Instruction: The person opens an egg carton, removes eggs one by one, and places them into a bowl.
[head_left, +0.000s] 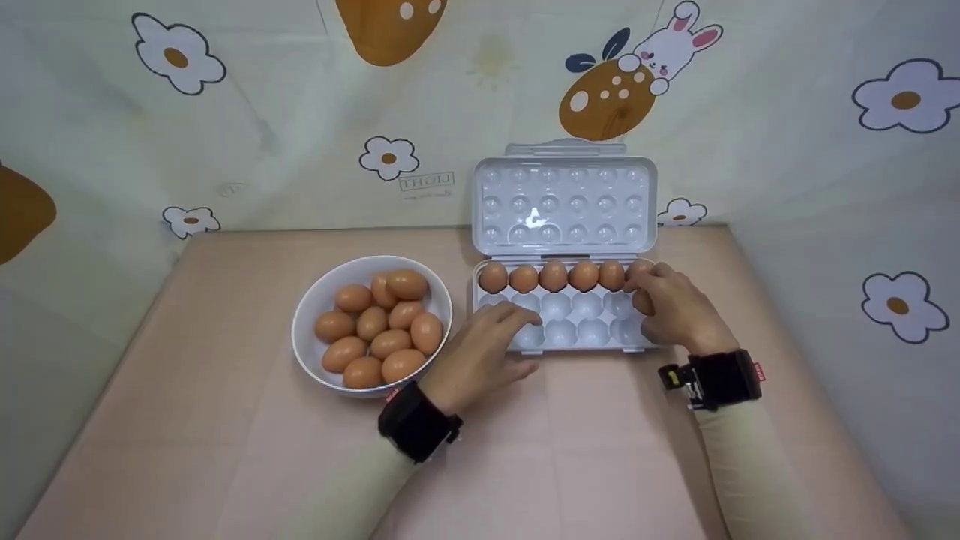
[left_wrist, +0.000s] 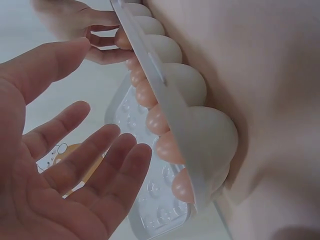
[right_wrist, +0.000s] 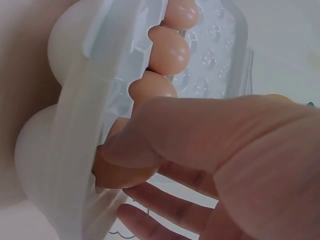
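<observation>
In the head view a white plastic egg carton (head_left: 574,346) stands with its lid (head_left: 564,202) raised at the back. Brown eggs (head_left: 553,276) fill its back row. My right hand (head_left: 681,309) pinches a brown egg (right_wrist: 122,175) between thumb and fingers at the right end of the middle row. That egg sits low at a cup, partly hidden by the thumb. Over the front left of the carton hovers my left hand (head_left: 480,352), its fingers relaxed and spread, holding nothing; the left wrist view shows its bare palm (left_wrist: 65,195).
A white bowl (head_left: 306,360) with several brown eggs (head_left: 390,344) is left of the carton, close to the left hand. Both stand on a pale pink tabletop (head_left: 480,472). A patterned cloth (head_left: 285,135) hangs behind and at the sides.
</observation>
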